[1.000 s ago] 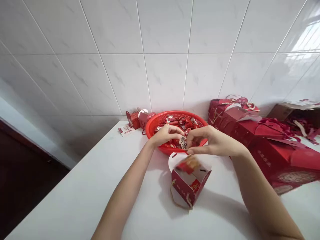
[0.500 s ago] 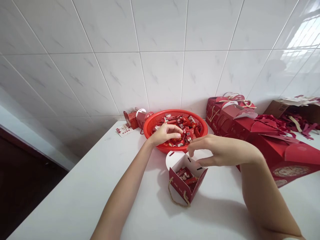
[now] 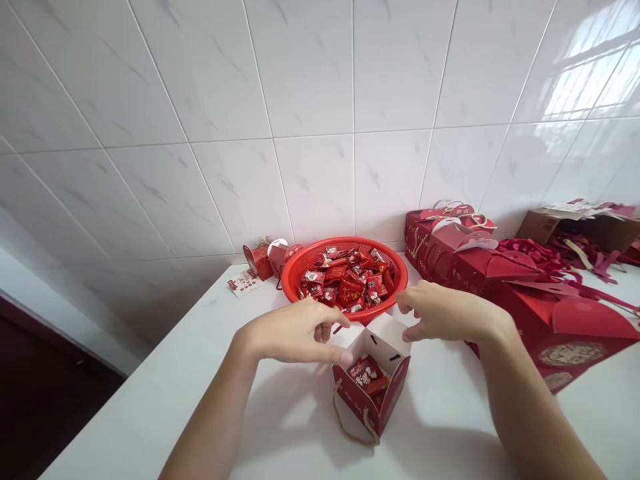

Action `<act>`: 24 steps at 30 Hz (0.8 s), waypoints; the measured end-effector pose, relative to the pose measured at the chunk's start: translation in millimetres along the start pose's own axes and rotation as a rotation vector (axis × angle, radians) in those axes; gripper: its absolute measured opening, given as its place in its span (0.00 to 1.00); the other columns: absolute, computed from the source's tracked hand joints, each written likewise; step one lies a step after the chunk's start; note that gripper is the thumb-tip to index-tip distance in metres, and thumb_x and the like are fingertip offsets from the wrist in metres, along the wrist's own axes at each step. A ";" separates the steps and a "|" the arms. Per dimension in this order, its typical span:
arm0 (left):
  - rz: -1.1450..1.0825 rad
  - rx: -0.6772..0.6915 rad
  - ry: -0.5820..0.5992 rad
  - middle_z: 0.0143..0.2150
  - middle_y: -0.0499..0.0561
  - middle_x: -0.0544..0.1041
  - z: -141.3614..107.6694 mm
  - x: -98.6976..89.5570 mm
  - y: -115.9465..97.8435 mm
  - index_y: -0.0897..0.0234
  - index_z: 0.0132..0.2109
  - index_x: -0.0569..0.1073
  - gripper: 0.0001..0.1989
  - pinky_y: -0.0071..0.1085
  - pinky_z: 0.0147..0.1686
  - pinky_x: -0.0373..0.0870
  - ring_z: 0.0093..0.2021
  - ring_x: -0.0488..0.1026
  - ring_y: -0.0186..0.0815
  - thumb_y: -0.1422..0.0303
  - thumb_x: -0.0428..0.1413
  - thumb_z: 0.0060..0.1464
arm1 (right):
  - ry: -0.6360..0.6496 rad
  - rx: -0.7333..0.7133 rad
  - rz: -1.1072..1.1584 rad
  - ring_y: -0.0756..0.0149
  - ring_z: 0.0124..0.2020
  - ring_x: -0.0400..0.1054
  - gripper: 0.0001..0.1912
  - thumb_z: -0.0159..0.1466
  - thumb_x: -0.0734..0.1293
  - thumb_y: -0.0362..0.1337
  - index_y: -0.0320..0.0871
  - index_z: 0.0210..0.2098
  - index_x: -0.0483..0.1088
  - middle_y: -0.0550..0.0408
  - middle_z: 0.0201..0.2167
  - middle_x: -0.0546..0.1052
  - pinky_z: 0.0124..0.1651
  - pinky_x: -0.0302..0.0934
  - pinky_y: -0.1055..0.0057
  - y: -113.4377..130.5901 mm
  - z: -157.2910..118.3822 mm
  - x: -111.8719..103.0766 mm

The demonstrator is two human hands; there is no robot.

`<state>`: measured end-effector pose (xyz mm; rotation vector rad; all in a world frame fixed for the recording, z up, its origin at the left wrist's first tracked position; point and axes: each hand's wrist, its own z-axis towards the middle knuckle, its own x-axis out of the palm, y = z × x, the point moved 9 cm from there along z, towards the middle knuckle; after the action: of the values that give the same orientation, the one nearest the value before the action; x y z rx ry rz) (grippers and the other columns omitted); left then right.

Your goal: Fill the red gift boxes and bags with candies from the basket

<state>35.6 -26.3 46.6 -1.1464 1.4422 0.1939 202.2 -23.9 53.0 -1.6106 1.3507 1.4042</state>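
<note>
Head view: open box (image 3: pixel 393 398), lower centre of frame, sweets (image 3: pixel 365 373) inside, below basket (image 3: pixel 289 283) at centre; left hand (image 3: pixel 295 333), thumb spread from curled fingers, and right hand (image 3: pixel 445 313), thumb and fingertips parted, flank flaps (image 3: pixel 389 331), contact unclear; apparent step, closing box; next move calls for pinching both flaps, folding inward

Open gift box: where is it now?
The open gift box sits low, slightly right of centre in the head view, just in front of the red candy basket.
</note>
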 end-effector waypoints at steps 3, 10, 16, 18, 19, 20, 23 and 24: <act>0.045 -0.072 0.024 0.40 0.51 0.76 -9.6 3.0 1.1 0.61 0.49 0.76 0.29 0.29 0.33 0.65 0.40 0.73 0.41 0.46 0.63 0.45 | 0.064 -0.040 -0.035 0.61 0.35 0.69 0.10 0.57 0.72 0.39 0.41 0.34 0.70 0.50 0.37 0.74 0.26 0.52 0.71 12.2 5.8 9.7; 0.116 -0.163 -0.032 0.42 0.51 0.74 -7.7 12.0 1.2 0.61 0.45 0.73 0.20 0.30 0.28 0.62 0.37 0.71 0.40 0.53 0.57 0.51 | 0.076 -0.279 0.053 0.60 0.38 0.69 0.17 0.57 0.73 0.42 0.42 0.43 0.72 0.51 0.40 0.75 0.32 0.56 0.71 41.5 -9.9 14.2; 0.194 -0.153 -0.022 0.42 0.52 0.73 -1.6 23.8 -6.0 0.62 0.42 0.70 0.15 0.30 0.28 0.60 0.40 0.71 0.42 0.59 0.60 0.50 | 0.158 -0.663 0.120 0.65 0.35 0.68 0.15 0.59 0.74 0.44 0.42 0.39 0.72 0.54 0.37 0.76 0.35 0.57 0.71 82.1 -34.8 21.4; 0.219 -0.156 -0.012 0.39 0.51 0.72 0.0 26.3 -7.6 0.61 0.39 0.68 0.13 0.30 0.26 0.57 0.37 0.71 0.41 0.61 0.61 0.49 | 0.166 -0.731 0.106 0.65 0.33 0.67 0.17 0.58 0.74 0.46 0.41 0.38 0.71 0.53 0.37 0.75 0.33 0.55 0.72 90.4 -36.8 27.5; 0.224 -0.155 -0.010 0.38 0.50 0.72 0.9 27.1 -8.1 0.61 0.39 0.67 0.13 0.30 0.25 0.56 0.36 0.70 0.40 0.61 0.61 0.49 | 0.177 -0.749 0.093 0.65 0.33 0.66 0.17 0.58 0.74 0.46 0.41 0.38 0.71 0.53 0.37 0.75 0.32 0.54 0.72 93.5 -36.8 31.7; 0.226 -0.153 -0.011 0.37 0.49 0.71 1.7 27.7 -8.3 0.60 0.38 0.66 0.14 0.30 0.24 0.55 0.35 0.70 0.39 0.61 0.61 0.49 | 0.196 -0.758 0.074 0.66 0.32 0.66 0.17 0.58 0.74 0.46 0.42 0.38 0.71 0.53 0.37 0.75 0.31 0.53 0.72 96.0 -36.3 36.6; 0.230 -0.143 -0.013 0.35 0.48 0.70 3.9 29.1 -7.9 0.60 0.38 0.64 0.16 0.30 0.23 0.54 0.33 0.69 0.39 0.61 0.62 0.47 | 0.250 -0.726 -0.016 0.66 0.30 0.65 0.15 0.58 0.75 0.42 0.41 0.39 0.72 0.53 0.35 0.75 0.29 0.50 0.72 99.3 -32.5 49.7; 0.237 -0.133 -0.009 0.35 0.48 0.70 4.4 29.6 -8.3 0.60 0.38 0.64 0.16 0.30 0.23 0.54 0.33 0.69 0.38 0.62 0.62 0.47 | 0.256 -0.705 -0.042 0.66 0.30 0.65 0.13 0.58 0.74 0.41 0.41 0.39 0.72 0.53 0.34 0.75 0.28 0.50 0.72 99.5 -30.8 51.9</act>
<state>50.7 -42.6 24.9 -1.0770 1.5750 0.4658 115.0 -97.0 28.7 -2.3146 0.9841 1.8179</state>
